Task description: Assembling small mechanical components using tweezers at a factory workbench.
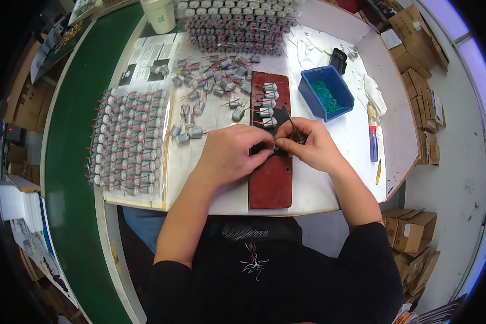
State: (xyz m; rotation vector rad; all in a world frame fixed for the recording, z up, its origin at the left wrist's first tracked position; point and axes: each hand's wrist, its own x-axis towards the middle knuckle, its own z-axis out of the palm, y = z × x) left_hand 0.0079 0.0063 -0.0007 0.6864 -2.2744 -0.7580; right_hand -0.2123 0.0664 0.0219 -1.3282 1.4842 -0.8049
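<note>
My left hand [229, 154] is closed over the dark middle of a red board [270, 186], its thumb and forefinger pinched together. What lies between those fingers is hidden. Opposite it, my right hand [313, 144] has its fingers curled round a slim dark metal tool [288, 114], whose exact kind I cannot make out. The thumb and forefinger of that hand meet close to the left fingertips, at a tiny part too small to name. Just beyond my hands, several small motors [268, 112] with red wires stand in a row on the board.
Loose grey motors [221, 81] lie scattered left of the board. A tray of wired motors [127, 143] sits further left, stacked motor trays [237, 27] at the back. On the right are a blue bin [335, 110] of green pieces, a screwdriver [373, 143] and a pale cup [159, 16] back left.
</note>
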